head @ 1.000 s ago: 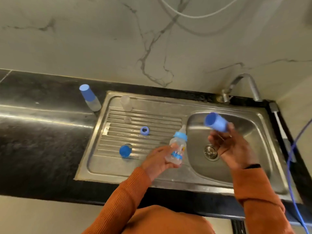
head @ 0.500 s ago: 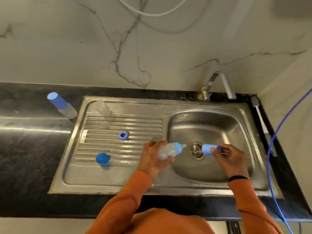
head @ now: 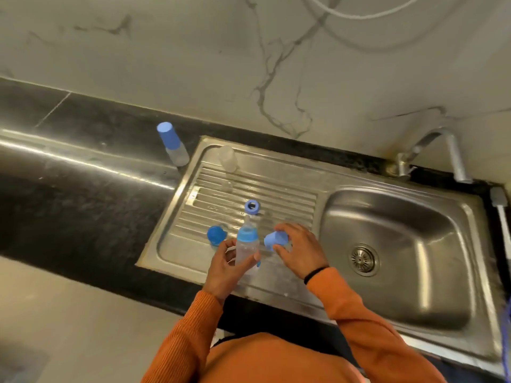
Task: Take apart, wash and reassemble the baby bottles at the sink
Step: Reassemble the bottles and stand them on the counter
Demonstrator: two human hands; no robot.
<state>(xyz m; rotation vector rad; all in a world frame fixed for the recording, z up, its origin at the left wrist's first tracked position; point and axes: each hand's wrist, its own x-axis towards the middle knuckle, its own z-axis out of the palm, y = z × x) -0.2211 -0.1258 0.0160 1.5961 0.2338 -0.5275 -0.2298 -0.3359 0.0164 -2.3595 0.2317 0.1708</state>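
My left hand (head: 225,268) grips a clear baby bottle (head: 247,246) with a blue collar and teat, held upright over the steel draining board (head: 276,189). Just to its right, my right hand (head: 300,250) holds a blue bottle cap (head: 276,240) in its fingertips. A blue ring (head: 252,206) and a second blue cap (head: 216,234) lie on the draining board. A clear bottle body (head: 228,158) stands at the board's back edge. Another bottle with a blue cap (head: 172,146) stands on the black counter (head: 83,175).
The sink bowl (head: 392,244) with its drain lies to the right, the tap (head: 442,150) behind it. A white brush (head: 502,214) lies along the right edge, beside a blue hose (head: 507,313). A marble wall rises behind the counter.
Both hands moved left from over the sink bowl to above the draining board. The bottle went from tilted toward the drain to upright, and the cap stayed in my right hand.
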